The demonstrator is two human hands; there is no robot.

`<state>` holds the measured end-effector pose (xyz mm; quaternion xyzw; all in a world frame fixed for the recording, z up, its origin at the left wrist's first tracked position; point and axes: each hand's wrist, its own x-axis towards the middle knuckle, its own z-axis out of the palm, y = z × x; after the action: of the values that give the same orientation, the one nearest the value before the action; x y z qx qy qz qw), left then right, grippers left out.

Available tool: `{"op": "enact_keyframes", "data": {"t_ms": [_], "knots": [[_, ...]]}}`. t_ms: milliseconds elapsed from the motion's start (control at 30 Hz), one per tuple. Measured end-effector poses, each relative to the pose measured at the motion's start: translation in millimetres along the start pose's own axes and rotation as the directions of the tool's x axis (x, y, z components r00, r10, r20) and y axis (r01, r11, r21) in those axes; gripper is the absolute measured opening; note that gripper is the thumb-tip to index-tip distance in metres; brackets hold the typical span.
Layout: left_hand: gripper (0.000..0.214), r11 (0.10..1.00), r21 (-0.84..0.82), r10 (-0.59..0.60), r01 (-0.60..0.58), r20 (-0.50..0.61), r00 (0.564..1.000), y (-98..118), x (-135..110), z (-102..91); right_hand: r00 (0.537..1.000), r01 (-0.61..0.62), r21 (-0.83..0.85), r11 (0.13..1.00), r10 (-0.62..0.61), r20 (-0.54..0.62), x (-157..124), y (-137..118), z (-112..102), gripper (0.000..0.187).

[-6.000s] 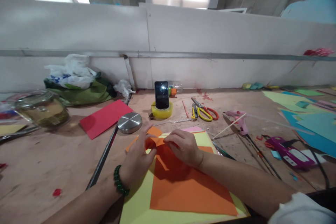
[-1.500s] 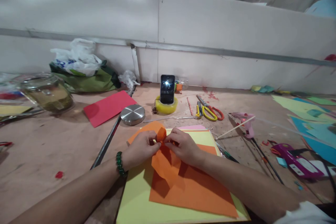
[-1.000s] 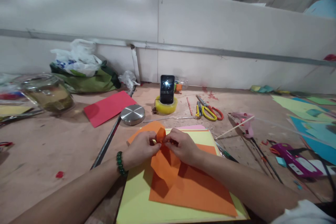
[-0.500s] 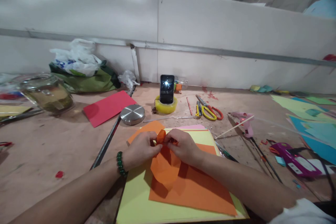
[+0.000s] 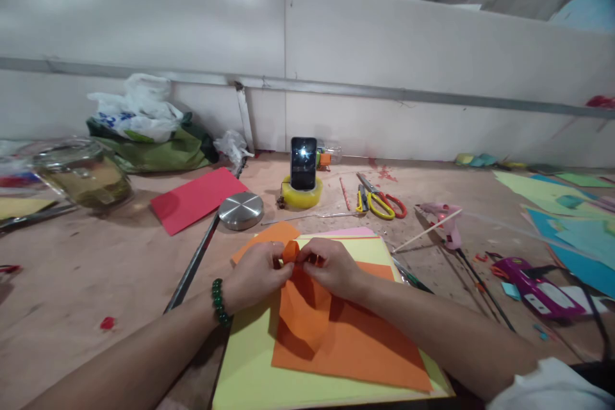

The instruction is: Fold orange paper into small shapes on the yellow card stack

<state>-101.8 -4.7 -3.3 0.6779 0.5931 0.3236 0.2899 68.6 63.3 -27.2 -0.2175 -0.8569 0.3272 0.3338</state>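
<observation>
A curled piece of orange paper point(image 5: 305, 314) is pinched between both hands near the middle of the view. My left hand point(image 5: 262, 272), with a green bead bracelet point(image 5: 220, 302) at its wrist, is closed on the paper's rolled upper end. Close beside it, my right hand point(image 5: 331, 266) is closed on the same piece, thumb and fingertips at the roll. Some fingertips hide the exact grip. Below hangs the wide, curved part of the piece. Under it lie a flat orange sheet point(image 5: 375, 352) and a stack of yellow paper point(image 5: 254, 371).
Beyond the stack are a round metal lid point(image 5: 241, 211), a phone point(image 5: 303, 163) on a yellow tape roll point(image 5: 302, 195) and scissors point(image 5: 380, 204). Pink point(image 5: 444, 221) and purple point(image 5: 533, 288) glue guns with cords lie at the right. A red sheet point(image 5: 196, 198) and glass jar point(image 5: 81, 176) are left.
Both hands stay on the orange paper at nearly the same place. The roll at the top and the hanging part have turned slightly. The view has shifted a little.
</observation>
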Motion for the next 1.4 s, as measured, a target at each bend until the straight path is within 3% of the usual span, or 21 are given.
{"op": "enact_keyframes", "data": {"t_ms": [100, 200, 300, 467, 667, 933, 1100, 1400], "knots": [[0.018, 0.999, -0.015, 0.050, -0.050, -0.013, 0.999, 0.9, 1.0, -1.1, 0.998, -0.053, 0.137, 0.989, 0.058, -0.031, 2.0, 0.2, -3.3, 0.008], [0.020, 0.997, -0.046, 0.056, -0.059, -0.067, 0.996, 1.8, 1.8, -2.9, 0.979, -0.155, 0.339, 0.928, 0.189, -0.071, 5.8, 4.1, -9.9, 0.018], [0.021, 0.992, -0.107, 0.047, -0.060, -0.121, 0.992, 2.8, 1.9, -4.4, 0.976, -0.172, 0.454, 0.874, 0.213, -0.039, 8.0, 7.2, -16.2, 0.024], [0.020, 0.984, -0.047, 0.159, -0.174, -0.235, 0.959, 6.5, 1.2, -7.3, 0.990, -0.115, 0.345, 0.931, 0.136, -0.037, 3.7, 2.5, -16.3, 0.023], [0.020, 0.971, 0.039, 0.238, -0.236, -0.269, 0.933, 7.2, -0.3, -7.2, 0.997, -0.045, 0.270, 0.962, 0.062, -0.054, 4.6, 4.7, -14.3, 0.024], [0.025, 0.983, 0.048, 0.179, -0.175, -0.093, 0.979, 10.7, -3.1, -3.4, 1.000, 0.031, 0.226, 0.974, -0.031, -0.006, 7.5, 6.4, -12.8, 0.017], [0.020, 0.978, 0.074, 0.193, -0.193, 0.001, 0.981, 9.7, -3.7, -2.0, 0.994, 0.098, 0.167, 0.981, -0.103, 0.026, 5.3, 2.0, -10.0, 0.007], [0.019, 0.963, 0.133, 0.231, -0.235, 0.049, 0.972, 4.1, -4.3, 1.9, 0.995, 0.039, 0.303, 0.952, -0.065, 0.075, 6.0, -4.7, -11.6, 0.018]]}}
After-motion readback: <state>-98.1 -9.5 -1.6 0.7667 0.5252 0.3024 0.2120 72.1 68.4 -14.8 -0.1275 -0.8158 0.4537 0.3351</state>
